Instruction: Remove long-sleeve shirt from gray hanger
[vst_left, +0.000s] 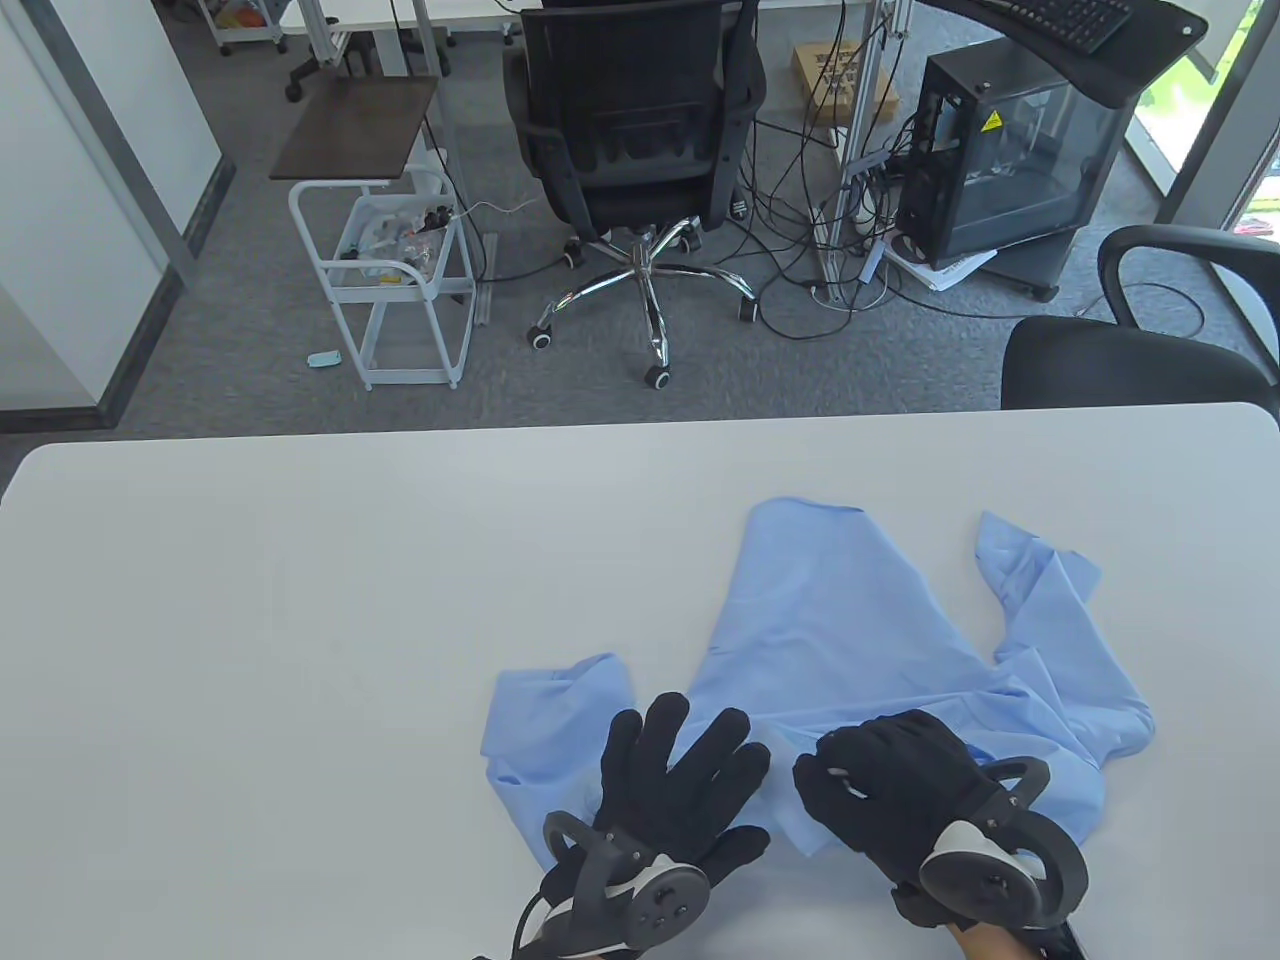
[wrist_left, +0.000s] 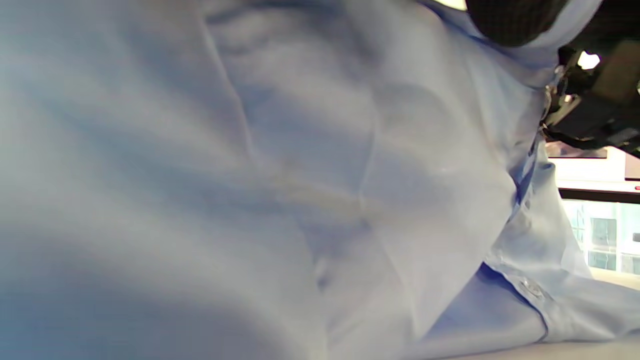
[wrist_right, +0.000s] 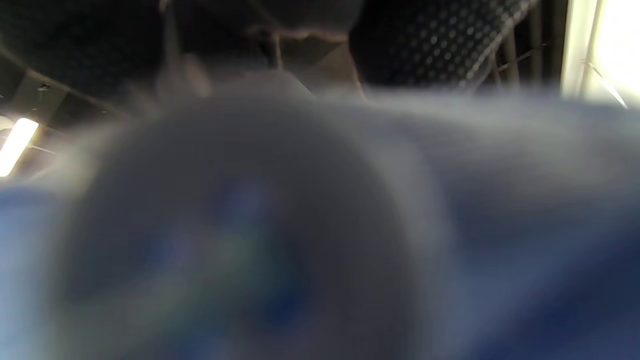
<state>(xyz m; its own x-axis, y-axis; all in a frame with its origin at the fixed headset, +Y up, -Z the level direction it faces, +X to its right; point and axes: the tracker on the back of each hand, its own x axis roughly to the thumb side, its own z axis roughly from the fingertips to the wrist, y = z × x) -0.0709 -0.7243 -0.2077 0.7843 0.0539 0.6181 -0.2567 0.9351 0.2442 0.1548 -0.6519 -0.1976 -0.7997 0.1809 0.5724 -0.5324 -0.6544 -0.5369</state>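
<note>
A light blue long-sleeve shirt (vst_left: 850, 620) lies crumpled on the white table (vst_left: 300, 600), right of centre near the front edge. No gray hanger shows in any view. My left hand (vst_left: 680, 780) rests flat on the shirt's left part with the fingers spread. My right hand (vst_left: 880, 790) lies just to its right, fingers curled down into the fabric, gripping it. The left wrist view is filled with shirt cloth (wrist_left: 300, 175) and shows a button (wrist_left: 530, 287) on a placket. The right wrist view shows only blurred blue cloth (wrist_right: 450, 250).
The table's left half is bare white surface. A black chair (vst_left: 1130, 360) stands behind the table's far right edge. Beyond it are an office chair (vst_left: 630, 130), a white cart (vst_left: 390, 280) and a computer case (vst_left: 1010, 160) on the floor.
</note>
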